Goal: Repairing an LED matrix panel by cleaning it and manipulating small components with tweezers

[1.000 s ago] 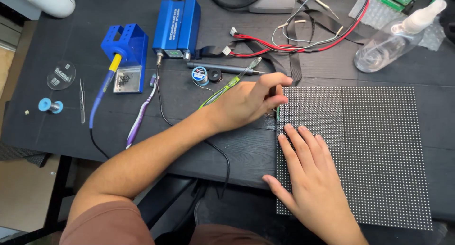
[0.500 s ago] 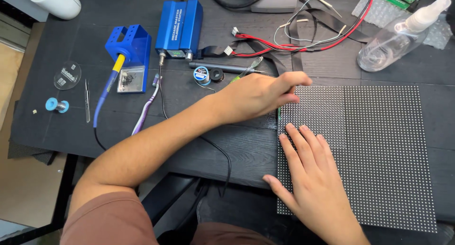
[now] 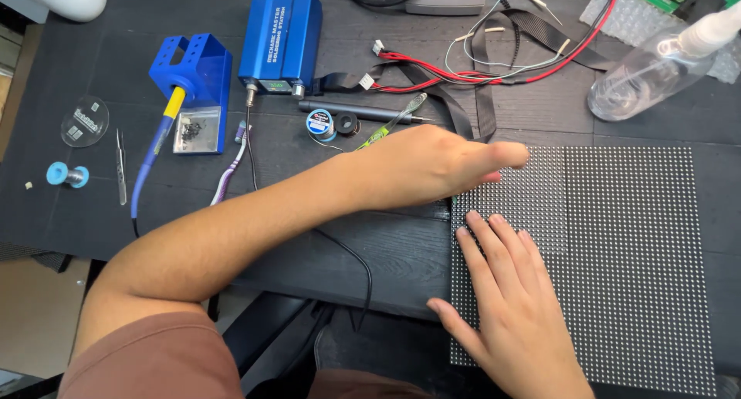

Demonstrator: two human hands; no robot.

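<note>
A large black LED dot-matrix panel (image 3: 625, 245) lies flat on the dark table (image 3: 69, 229) at the right. My left hand (image 3: 432, 166) reaches across from the left and covers the panel's top-left corner, one finger stretched right over the dots. Its other fingers are hidden, so a grip cannot be told. My right hand (image 3: 513, 306) lies palm-down on the panel's lower-left part, fingers slightly spread, holding nothing.
Behind the hands stand a blue soldering station (image 3: 282, 40) and a blue iron holder (image 3: 193, 79) with the soldering iron (image 3: 157, 152). Tweezers (image 3: 121, 167), a purple toothbrush (image 3: 230, 171), solder spools (image 3: 319, 125), red and black wires (image 3: 494, 71) and a clear spray bottle (image 3: 656, 67) lie around.
My left hand has slid a little to the right over the panel's top-left corner, one finger now stretched out. The right hand has stayed flat on the panel.
</note>
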